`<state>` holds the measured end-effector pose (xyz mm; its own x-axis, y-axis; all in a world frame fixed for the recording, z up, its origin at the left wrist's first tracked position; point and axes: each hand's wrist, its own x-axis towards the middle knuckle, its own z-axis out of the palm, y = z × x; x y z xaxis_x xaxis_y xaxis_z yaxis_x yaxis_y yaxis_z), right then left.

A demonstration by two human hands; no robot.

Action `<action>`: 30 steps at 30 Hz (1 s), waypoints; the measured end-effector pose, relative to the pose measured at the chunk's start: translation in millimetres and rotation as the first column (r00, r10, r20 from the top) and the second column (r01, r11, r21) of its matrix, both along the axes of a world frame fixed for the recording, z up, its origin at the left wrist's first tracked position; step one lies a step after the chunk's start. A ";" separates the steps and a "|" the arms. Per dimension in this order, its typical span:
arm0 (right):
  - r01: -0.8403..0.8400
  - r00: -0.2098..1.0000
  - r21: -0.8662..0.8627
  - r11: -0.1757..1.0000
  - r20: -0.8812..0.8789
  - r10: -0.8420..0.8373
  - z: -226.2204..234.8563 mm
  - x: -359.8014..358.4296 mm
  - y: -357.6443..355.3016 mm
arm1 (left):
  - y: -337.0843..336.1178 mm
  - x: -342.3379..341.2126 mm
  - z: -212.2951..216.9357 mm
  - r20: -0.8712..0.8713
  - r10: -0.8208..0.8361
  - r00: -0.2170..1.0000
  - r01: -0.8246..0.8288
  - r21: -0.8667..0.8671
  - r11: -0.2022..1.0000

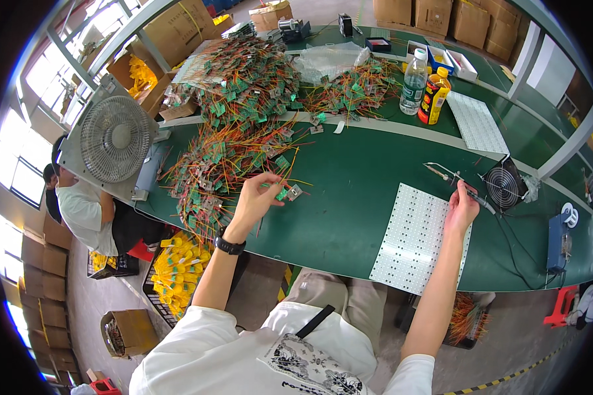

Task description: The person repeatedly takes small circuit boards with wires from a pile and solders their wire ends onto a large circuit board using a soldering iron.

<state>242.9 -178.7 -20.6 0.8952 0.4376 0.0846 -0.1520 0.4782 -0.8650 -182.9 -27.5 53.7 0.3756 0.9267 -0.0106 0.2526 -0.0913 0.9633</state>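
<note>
My left hand (262, 196) is closed, its fingertips pinching a small green circuit board (288, 193) with thin wires, just right of the near heap of wired boards (207, 168). In my right hand (462, 209) is a soldering iron (445, 174) with a thin curved metal guide by its tip, pointing up and left. The tip is apart from the board in my left hand. Beneath my right wrist and forearm lies a white panel (408, 240) with rows of small dark marks, reaching the table's front edge.
A black fan (503, 184) and a blue solder station with a white spool (560, 240) are at right. Two bottles, one clear (413, 85) and one with a yellow cap (434, 99), stand behind. A large fan (112, 138) stands left, near a seated person (85, 204).
</note>
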 end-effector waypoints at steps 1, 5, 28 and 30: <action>0.002 1.000 -0.006 1.000 -0.003 -0.002 1.3 -0.7 0.6 | -5.0 1.5 0.5 0.044 -0.028 0.999 0.030 -0.054 0.998; 0.017 1.000 0.038 0.999 -0.007 -0.017 4.0 -2.9 2.1 | -18.9 20.8 -6.2 0.119 -0.127 0.985 0.145 -0.163 0.976; 0.024 0.998 -0.089 0.996 0.060 -0.019 3.3 -4.3 -9.5 | 9.5 212.3 -23.0 -0.137 -0.668 0.731 0.676 0.022 0.736; 0.034 0.997 -0.121 0.992 0.068 -0.026 3.4 -5.6 -7.9 | 14.1 216.8 -36.2 -0.185 -0.654 0.733 0.676 0.305 0.671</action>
